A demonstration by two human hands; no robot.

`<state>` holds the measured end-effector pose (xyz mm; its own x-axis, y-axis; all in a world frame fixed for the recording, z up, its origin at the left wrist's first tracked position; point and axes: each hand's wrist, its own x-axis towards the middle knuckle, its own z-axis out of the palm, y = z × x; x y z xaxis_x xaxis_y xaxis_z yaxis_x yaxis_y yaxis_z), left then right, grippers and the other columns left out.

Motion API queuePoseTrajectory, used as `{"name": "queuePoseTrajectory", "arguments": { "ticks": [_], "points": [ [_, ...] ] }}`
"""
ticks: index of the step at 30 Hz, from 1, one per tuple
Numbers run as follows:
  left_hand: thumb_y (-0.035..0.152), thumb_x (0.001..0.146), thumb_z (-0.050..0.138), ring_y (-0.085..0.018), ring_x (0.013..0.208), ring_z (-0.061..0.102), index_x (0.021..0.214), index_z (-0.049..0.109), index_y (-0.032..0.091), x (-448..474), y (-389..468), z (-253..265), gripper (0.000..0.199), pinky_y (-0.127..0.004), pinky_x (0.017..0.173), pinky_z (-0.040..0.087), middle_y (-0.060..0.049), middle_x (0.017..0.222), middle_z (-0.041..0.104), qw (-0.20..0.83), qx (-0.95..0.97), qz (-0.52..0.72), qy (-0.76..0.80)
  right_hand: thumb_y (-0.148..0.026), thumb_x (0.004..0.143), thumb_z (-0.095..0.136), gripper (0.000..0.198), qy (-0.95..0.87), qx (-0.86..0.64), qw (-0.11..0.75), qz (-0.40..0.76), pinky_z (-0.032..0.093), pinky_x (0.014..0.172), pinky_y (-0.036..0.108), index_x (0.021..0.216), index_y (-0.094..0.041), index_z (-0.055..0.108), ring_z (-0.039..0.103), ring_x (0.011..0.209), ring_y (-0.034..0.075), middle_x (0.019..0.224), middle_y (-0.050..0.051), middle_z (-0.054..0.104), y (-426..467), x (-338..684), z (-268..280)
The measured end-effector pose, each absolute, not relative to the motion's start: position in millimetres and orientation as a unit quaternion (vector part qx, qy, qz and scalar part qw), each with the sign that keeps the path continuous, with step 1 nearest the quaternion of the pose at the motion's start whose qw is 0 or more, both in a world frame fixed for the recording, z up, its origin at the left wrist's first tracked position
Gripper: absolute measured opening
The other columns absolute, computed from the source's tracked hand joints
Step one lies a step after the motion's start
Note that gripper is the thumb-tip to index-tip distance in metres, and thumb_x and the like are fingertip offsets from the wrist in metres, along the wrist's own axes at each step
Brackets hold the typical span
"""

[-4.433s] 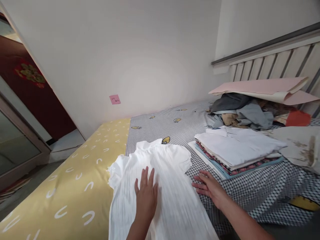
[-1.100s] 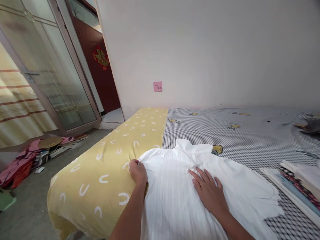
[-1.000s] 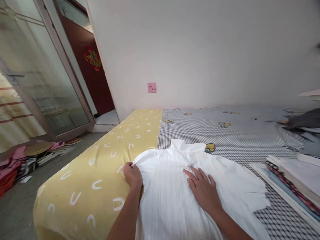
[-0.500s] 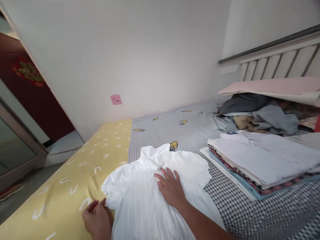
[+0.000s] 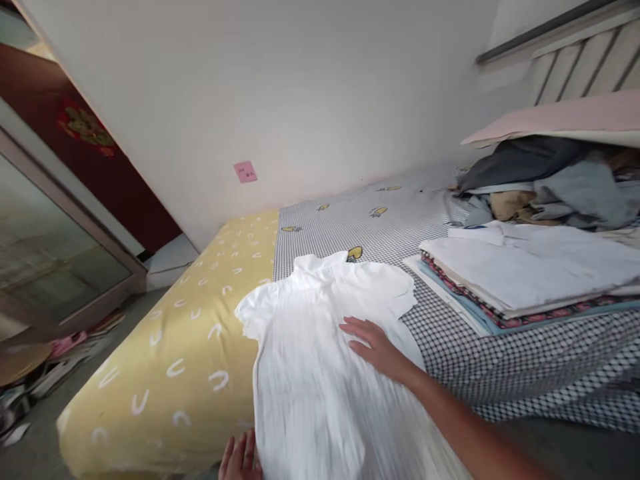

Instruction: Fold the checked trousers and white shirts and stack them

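Observation:
A white short-sleeved blouse (image 5: 310,360) lies spread on the bed, its collar toward the wall and its lower part running out of view at the bottom. My right hand (image 5: 375,343) rests on the right side of the blouse's front, palm down with fingers stretched out. At the bottom edge, my left hand (image 5: 241,459) is beside the blouse's left side edge, only its fingers in view. They are extended, with no grip on the cloth visible.
Folded clothes (image 5: 530,267) are stacked to the right, a white shirt on top. Behind them lies a heap of loose clothes (image 5: 555,177) under a pink board (image 5: 565,117). The yellow patterned cover (image 5: 185,347) ends at the bed's left edge. Items lie on the floor (image 5: 140,320).
The camera has tilted down. My right hand has slid from the chest of the blouse down and to the right. My left hand has moved from the sleeve cuff down along the side, its fingers now straighter.

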<state>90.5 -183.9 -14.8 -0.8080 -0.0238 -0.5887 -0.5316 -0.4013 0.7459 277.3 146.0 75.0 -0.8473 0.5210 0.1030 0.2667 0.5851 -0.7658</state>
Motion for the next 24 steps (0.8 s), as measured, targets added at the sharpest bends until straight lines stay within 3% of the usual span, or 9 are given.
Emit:
{"name": "queuePoseTrajectory", "arguments": {
  "ticks": [4, 7, 10, 14, 17, 20, 24],
  "points": [
    [0.025, 0.089, 0.055, -0.014, 0.071, 0.069, 0.100, 0.061, 0.032, 130, -206, -42, 0.014, -0.026, 0.059, 0.053, 0.003, 0.090, 0.070, 0.209, -0.309, 0.755, 0.540, -0.056, 0.095, 0.046, 0.046, -0.821, -0.221, 0.203, 0.486, 0.034, 0.118, 0.047, 0.125, -0.032, 0.070, 0.046, 0.141, 0.026, 0.148, 0.004, 0.058, 134, 357, 54],
    [0.044, 0.094, 0.052, -0.018, 0.087, 0.072, 0.111, 0.065, 0.031, 157, -204, -38, 0.025, -0.032, 0.073, 0.059, -0.001, 0.114, 0.072, 0.277, -0.255, 0.743, 0.554, -0.064, 0.086, 0.055, 0.051, -0.715, -0.317, 0.248, 0.571, 0.048, 0.106, 0.047, 0.112, -0.024, 0.075, 0.065, 0.117, 0.030, 0.125, 0.011, 0.071, 128, 405, 27],
    [0.056, 0.094, 0.050, -0.022, 0.114, 0.068, 0.118, 0.068, 0.028, 179, -195, -21, 0.042, -0.033, 0.092, 0.058, -0.006, 0.130, 0.070, 0.335, -0.194, 0.747, 0.540, -0.072, 0.073, 0.063, 0.068, -0.586, -0.486, 0.299, 0.576, 0.057, 0.089, 0.042, 0.118, -0.021, 0.069, 0.072, 0.097, 0.028, 0.111, 0.011, 0.073, 122, 442, -8],
    [0.055, 0.094, 0.050, -0.021, 0.134, 0.057, 0.127, 0.068, 0.030, 192, -183, 4, 0.045, -0.032, 0.104, 0.054, -0.006, 0.131, 0.071, 0.334, -0.188, 0.778, 0.497, -0.072, 0.071, 0.063, 0.066, -0.603, -0.515, 0.224, 0.566, 0.052, 0.099, 0.042, 0.117, -0.025, 0.069, 0.063, 0.121, 0.031, 0.125, 0.011, 0.071, 108, 468, -40],
    [0.042, 0.097, 0.050, -0.019, 0.125, 0.064, 0.131, 0.065, 0.029, 195, -178, 20, 0.039, -0.027, 0.092, 0.060, -0.005, 0.125, 0.074, 0.292, -0.228, 0.795, 0.479, -0.068, 0.073, 0.063, 0.064, -0.650, -0.467, 0.175, 0.573, 0.049, 0.104, 0.043, 0.122, -0.027, 0.067, 0.058, 0.128, 0.031, 0.138, 0.009, 0.064, 99, 468, -41],
    [0.020, 0.094, 0.056, -0.018, 0.103, 0.074, 0.130, 0.064, 0.021, 201, -175, 36, 0.038, -0.024, 0.079, 0.064, -0.008, 0.113, 0.078, 0.267, -0.234, 0.802, 0.480, -0.063, 0.070, 0.067, 0.061, -0.673, -0.460, 0.185, 0.549, 0.050, 0.101, 0.044, 0.119, -0.026, 0.068, 0.058, 0.127, 0.032, 0.139, 0.009, 0.063, 95, 458, -28],
    [0.009, 0.090, 0.058, -0.016, 0.084, 0.076, 0.118, 0.068, 0.012, 212, -172, 53, 0.030, -0.023, 0.073, 0.065, -0.009, 0.101, 0.080, 0.252, -0.224, 0.809, 0.482, -0.059, 0.068, 0.071, 0.048, -0.617, -0.439, 0.202, 0.621, 0.055, 0.084, 0.039, 0.099, -0.023, 0.071, 0.068, 0.101, 0.030, 0.108, 0.006, 0.075, 96, 446, -2]
  ]
}}
